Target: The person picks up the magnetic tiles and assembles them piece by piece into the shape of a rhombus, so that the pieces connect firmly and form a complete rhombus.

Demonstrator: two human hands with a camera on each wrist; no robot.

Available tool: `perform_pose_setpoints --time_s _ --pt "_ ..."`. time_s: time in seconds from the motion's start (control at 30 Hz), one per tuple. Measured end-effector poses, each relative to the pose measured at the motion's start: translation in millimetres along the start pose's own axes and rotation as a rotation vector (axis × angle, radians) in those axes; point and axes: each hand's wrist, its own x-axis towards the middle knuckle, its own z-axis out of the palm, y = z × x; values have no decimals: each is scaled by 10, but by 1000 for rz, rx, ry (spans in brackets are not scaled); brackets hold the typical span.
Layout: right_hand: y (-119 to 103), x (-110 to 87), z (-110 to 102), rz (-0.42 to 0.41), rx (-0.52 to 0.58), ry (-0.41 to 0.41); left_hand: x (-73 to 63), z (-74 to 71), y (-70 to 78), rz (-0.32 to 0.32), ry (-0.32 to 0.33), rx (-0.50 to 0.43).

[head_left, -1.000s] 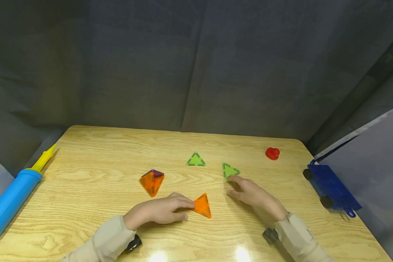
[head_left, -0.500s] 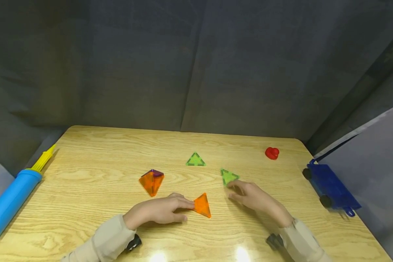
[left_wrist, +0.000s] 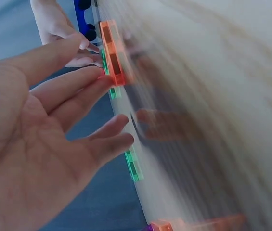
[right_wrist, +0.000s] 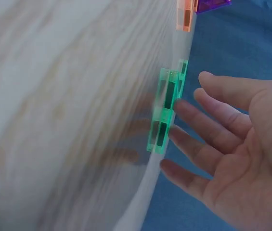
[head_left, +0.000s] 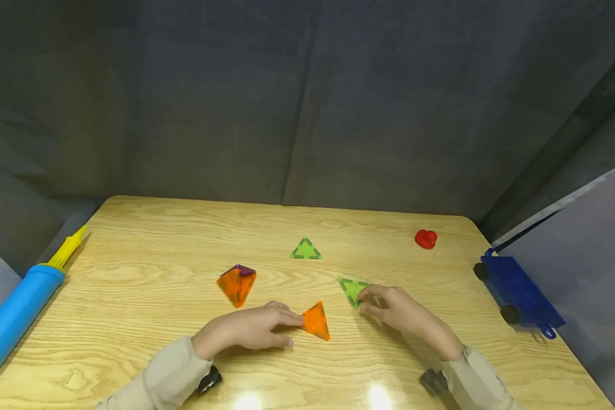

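Observation:
My left hand (head_left: 253,327) is low over the table with its fingers extended, fingertips touching the left corner of a flat orange triangular magnetic tile (head_left: 318,323). In the left wrist view that orange tile (left_wrist: 111,55) lies at the ends of two fingers, the others spread loosely. To the right, my right hand (head_left: 400,307) has gently bent fingers, its fingertips on the right corner of a translucent green triangular magnetic tile (head_left: 351,289). The right wrist view shows the green tile (right_wrist: 163,113) flat on the table, at the fingertips.
Further back lies another green triangle tile (head_left: 306,249). An orange and purple pyramid of tiles (head_left: 237,286) sits left of centre. A blue and yellow hand pump (head_left: 23,316) lies at the left edge; a red rubber duck (head_left: 426,239) and blue toy wagon (head_left: 520,293) stand right.
The green tile by my right hand has slid nearer to me and turned, with the right hand moving slightly along. My left hand and the orange tile have stayed put.

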Motion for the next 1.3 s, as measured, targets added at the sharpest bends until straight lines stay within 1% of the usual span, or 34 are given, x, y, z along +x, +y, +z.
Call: perform_pose_setpoints --time_s 0.1,0.23,0.33,0.5,0.57,0.7,0.83,1.03,1.2,1.3 --pt "17 19 9 -6 13 16 38 -16 -27 19 11 -10" --pt "49 71 14 -14 26 28 117 -50 -73 40 18 -58" --pt "67 125 11 -6 24 14 184 -70 -109 44 12 -119" --pt "88 191 11 32 59 -29 289 -78 -151 20 -15 -228" --pt "97 209 15 44 67 -41 329 -78 -159 24 -27 -255" --pt "103 234 19 47 60 -48 405 -82 -166 51 -33 -259" --pt "98 244 21 38 35 -42 465 -87 -170 52 -36 -235" --pt "95 245 46 66 31 -39 553 -94 -192 25 -61 -198" --pt "95 244 65 97 47 -22 608 -94 -194 -11 -87 -201" --pt "100 232 71 89 60 -3 628 -90 -184 -30 -88 -185"
